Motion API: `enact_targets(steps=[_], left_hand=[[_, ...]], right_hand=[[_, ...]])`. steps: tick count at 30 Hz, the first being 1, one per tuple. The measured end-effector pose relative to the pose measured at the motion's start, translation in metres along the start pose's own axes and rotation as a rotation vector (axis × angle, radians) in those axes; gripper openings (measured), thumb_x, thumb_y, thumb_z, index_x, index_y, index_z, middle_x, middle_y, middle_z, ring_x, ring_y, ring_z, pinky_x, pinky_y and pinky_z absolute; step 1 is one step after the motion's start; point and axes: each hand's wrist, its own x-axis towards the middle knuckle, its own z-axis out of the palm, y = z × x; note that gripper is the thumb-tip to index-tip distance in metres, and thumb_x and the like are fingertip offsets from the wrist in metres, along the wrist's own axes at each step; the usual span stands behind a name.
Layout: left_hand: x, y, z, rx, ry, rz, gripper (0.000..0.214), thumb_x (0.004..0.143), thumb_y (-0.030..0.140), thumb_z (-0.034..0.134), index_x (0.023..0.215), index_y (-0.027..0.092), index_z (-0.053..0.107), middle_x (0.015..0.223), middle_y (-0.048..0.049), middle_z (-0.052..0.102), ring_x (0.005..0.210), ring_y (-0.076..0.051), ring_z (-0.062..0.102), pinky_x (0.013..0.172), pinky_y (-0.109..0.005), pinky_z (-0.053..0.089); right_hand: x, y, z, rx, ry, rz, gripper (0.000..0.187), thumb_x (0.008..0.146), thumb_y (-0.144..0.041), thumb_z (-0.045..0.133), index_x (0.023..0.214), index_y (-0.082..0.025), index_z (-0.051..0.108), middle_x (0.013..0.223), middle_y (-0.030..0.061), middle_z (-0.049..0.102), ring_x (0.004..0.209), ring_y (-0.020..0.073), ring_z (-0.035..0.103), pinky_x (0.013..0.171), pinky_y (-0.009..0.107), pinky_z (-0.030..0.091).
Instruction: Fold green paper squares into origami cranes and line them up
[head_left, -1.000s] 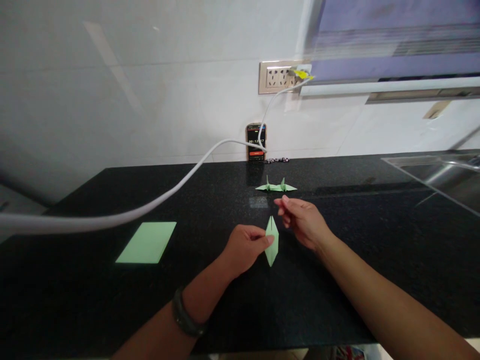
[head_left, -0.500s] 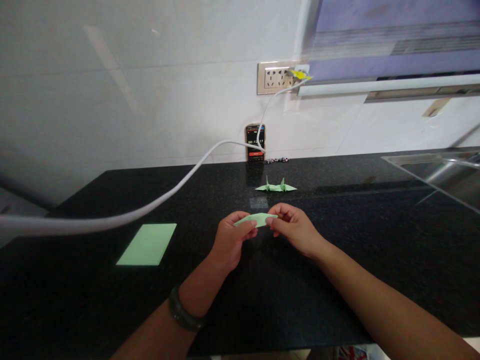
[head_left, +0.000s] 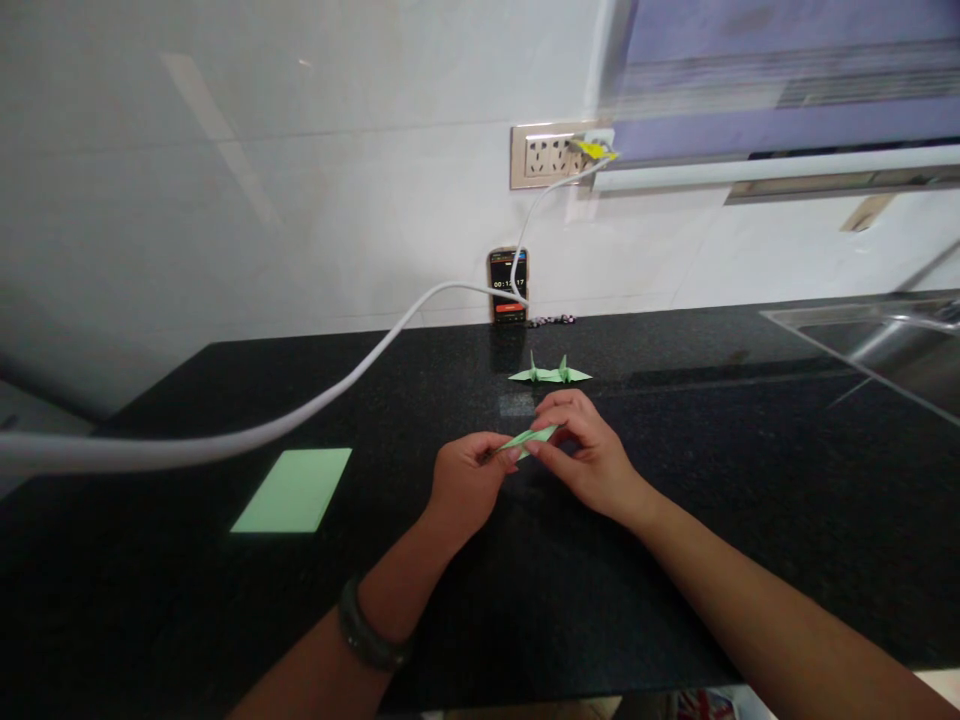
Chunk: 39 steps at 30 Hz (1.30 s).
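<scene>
Between both hands, a small folded piece of green paper (head_left: 536,436) is held just above the dark counter. My left hand (head_left: 469,478) pinches its left end with thumb and fingers, and a bangle sits on that wrist. My right hand (head_left: 589,455) grips the right end, thumb below and fingers curled over the top. Part of the paper is hidden by the fingers. Beyond the hands stand two green paper cranes (head_left: 550,374), side by side. To the left lies a stack of green paper sheets (head_left: 294,490).
A phone (head_left: 509,287) with a timer leans on the tiled wall, a beaded strand (head_left: 553,321) beside it. A white cable (head_left: 360,365) runs from the wall socket (head_left: 541,156) across the left side. At the right, a metal sink (head_left: 892,345) is set into the black counter (head_left: 570,620).
The folded paper has tilted, its right end higher, and its folds now show at the edge. My right hand's fingers have moved up over it; my left hand has turned slightly.
</scene>
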Motion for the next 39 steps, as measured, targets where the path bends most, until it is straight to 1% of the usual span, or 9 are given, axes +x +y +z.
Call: enact_targets(steps=[5, 12, 21, 27, 30, 32, 33, 35, 39], left_hand=[[-0.001, 0.004, -0.001, 0.159, -0.013, 0.064, 0.021, 0.072, 0.033, 0.056, 0.078, 0.016, 0.067, 0.064, -0.0024, 0.064, 0.061, -0.014, 0.057, 0.058, -0.024, 0.044], [-0.001, 0.005, -0.002, 0.283, -0.003, 0.121, 0.019, 0.073, 0.032, 0.055, 0.078, 0.018, 0.067, 0.071, -0.003, 0.066, 0.066, -0.015, 0.058, 0.062, -0.025, 0.043], [-0.001, 0.003, -0.001, 0.354, -0.073, 0.145, 0.02, 0.074, 0.032, 0.054, 0.08, 0.018, 0.067, 0.075, -0.0039, 0.067, 0.068, -0.016, 0.059, 0.063, -0.025, 0.042], [-0.001, 0.007, 0.0, 0.378, -0.101, 0.203, 0.023, 0.079, 0.031, 0.048, 0.082, 0.018, 0.067, 0.074, -0.0032, 0.066, 0.069, -0.014, 0.058, 0.064, -0.024, 0.042], [-0.001, 0.009, -0.001, 0.344, -0.06, 0.231, 0.023, 0.079, 0.03, 0.047, 0.077, 0.017, 0.067, 0.071, -0.0025, 0.063, 0.067, -0.013, 0.056, 0.063, -0.023, 0.042], [-0.001, 0.008, 0.0, 0.295, -0.015, 0.225, 0.023, 0.079, 0.031, 0.048, 0.074, 0.017, 0.066, 0.07, -0.0022, 0.062, 0.066, -0.012, 0.055, 0.061, -0.023, 0.042], [-0.001, 0.008, 0.0, 0.26, 0.003, 0.201, 0.023, 0.078, 0.032, 0.049, 0.074, 0.016, 0.065, 0.069, -0.0022, 0.061, 0.065, -0.013, 0.055, 0.061, -0.023, 0.042], [-0.002, 0.006, 0.002, 0.17, 0.014, 0.119, 0.024, 0.078, 0.034, 0.049, 0.077, 0.016, 0.064, 0.07, -0.0023, 0.061, 0.064, -0.013, 0.055, 0.059, -0.023, 0.042], [-0.004, 0.005, 0.006, 0.051, -0.016, -0.009, 0.024, 0.078, 0.037, 0.047, 0.078, 0.016, 0.059, 0.064, -0.0004, 0.059, 0.058, -0.012, 0.055, 0.055, -0.023, 0.043]], right_hand=[[0.001, 0.0, -0.003, -0.09, -0.064, -0.068, 0.013, 0.075, -0.018, 0.056, 0.087, -0.023, 0.057, 0.096, 0.0065, 0.047, 0.087, 0.0177, 0.049, 0.063, 0.029, 0.045], [0.003, 0.001, -0.006, -0.171, -0.122, -0.138, 0.01, 0.078, -0.015, 0.05, 0.082, -0.021, 0.057, 0.088, 0.0051, 0.049, 0.085, 0.0164, 0.049, 0.073, 0.031, 0.042], [0.002, -0.001, -0.004, -0.164, -0.168, -0.106, 0.009, 0.082, -0.017, 0.044, 0.079, -0.018, 0.053, 0.078, 0.0041, 0.05, 0.076, 0.0151, 0.049, 0.069, 0.029, 0.04], [0.001, 0.003, -0.002, -0.152, -0.135, -0.057, 0.01, 0.082, -0.018, 0.046, 0.076, -0.018, 0.054, 0.075, 0.0029, 0.051, 0.073, 0.0143, 0.049, 0.067, 0.028, 0.039], [-0.001, 0.005, 0.004, -0.018, -0.036, 0.075, 0.009, 0.078, -0.022, 0.054, 0.086, -0.02, 0.055, 0.08, 0.0021, 0.053, 0.071, 0.0128, 0.05, 0.063, 0.027, 0.041], [-0.002, 0.005, 0.009, 0.176, 0.091, 0.24, 0.035, 0.071, -0.026, 0.063, 0.102, -0.023, 0.048, 0.083, 0.0007, 0.052, 0.063, 0.0104, 0.049, 0.054, 0.024, 0.042], [-0.002, 0.004, 0.011, 0.281, 0.087, 0.309, 0.041, 0.067, -0.027, 0.066, 0.103, -0.023, 0.047, 0.08, -0.0001, 0.053, 0.061, 0.0102, 0.049, 0.051, 0.023, 0.042], [-0.003, 0.003, 0.015, 0.431, 0.022, 0.418, 0.035, 0.065, -0.03, 0.067, 0.095, -0.019, 0.051, 0.071, -0.0007, 0.054, 0.057, 0.0099, 0.049, 0.046, 0.021, 0.042], [-0.003, -0.001, 0.019, 0.546, -0.069, 0.464, 0.021, 0.067, -0.032, 0.066, 0.077, -0.014, 0.058, 0.065, 0.0011, 0.058, 0.056, 0.0099, 0.052, 0.044, 0.02, 0.04]])
